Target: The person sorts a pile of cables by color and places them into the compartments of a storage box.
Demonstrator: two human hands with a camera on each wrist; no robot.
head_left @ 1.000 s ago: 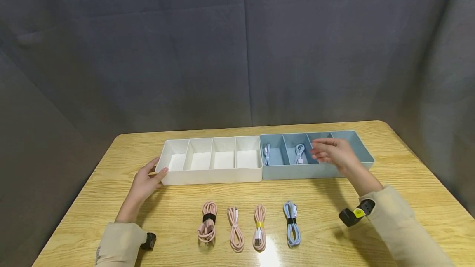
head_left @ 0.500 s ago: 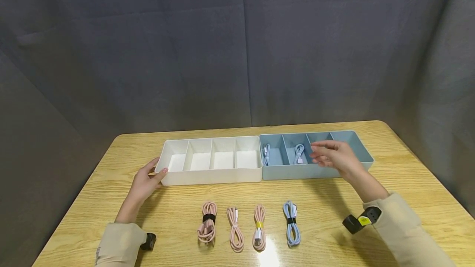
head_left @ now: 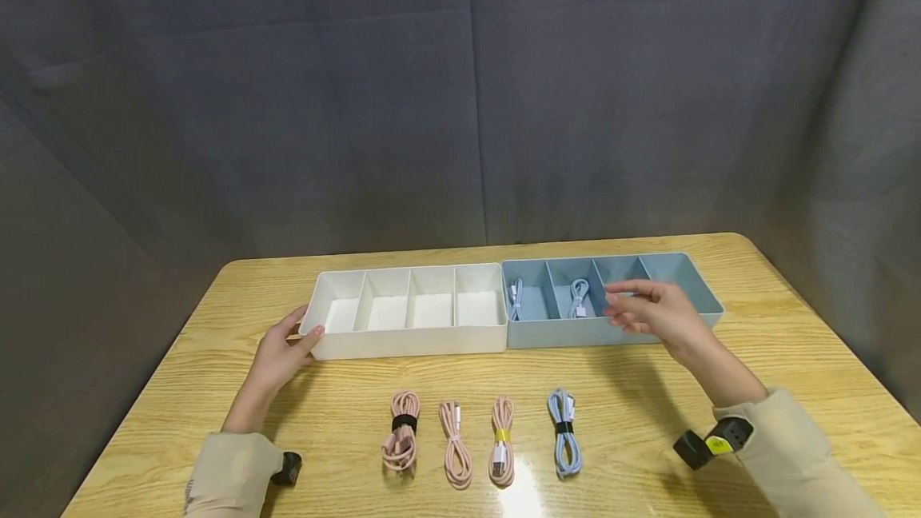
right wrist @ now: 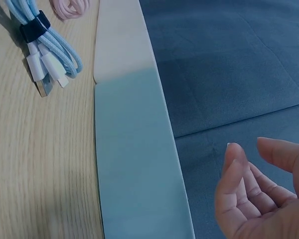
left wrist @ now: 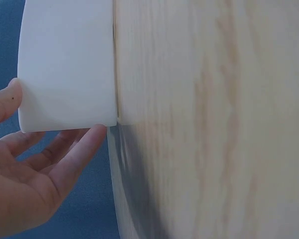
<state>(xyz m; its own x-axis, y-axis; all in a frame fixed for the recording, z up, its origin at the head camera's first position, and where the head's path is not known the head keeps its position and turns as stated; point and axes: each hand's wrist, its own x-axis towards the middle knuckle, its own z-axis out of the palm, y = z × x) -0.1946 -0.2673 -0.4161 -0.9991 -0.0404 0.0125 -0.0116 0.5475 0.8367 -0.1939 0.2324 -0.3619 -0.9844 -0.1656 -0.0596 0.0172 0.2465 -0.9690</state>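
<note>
My left hand (head_left: 279, 356) holds the left end of a white divided box (head_left: 410, 341), thumb at the rim and fingers against the end wall, as the left wrist view also shows. Butted against its right end stands a blue divided box (head_left: 557, 334). Over the front of the blue box hovers my right hand (head_left: 663, 316), fingers loosely bent and nothing between them. One bundled light-blue cable (head_left: 516, 300) lies in the blue box's leftmost compartment, and another blue cable (head_left: 579, 294) in the second. The white box's compartments hold nothing.
In front of the boxes on the wooden table (head_left: 345, 438) lie a pink cable with a black strap (head_left: 406, 403), a plain pink cable (head_left: 455, 451), a pink cable with a yellow band (head_left: 502, 414) and a blue cable with a black strap (head_left: 568, 454). Behind hangs a grey curtain (head_left: 360, 102).
My right hand has drifted slightly right and down, its wrist and sleeve shifting toward the front right. The left hand, both boxes and the cables stay where they were.
</note>
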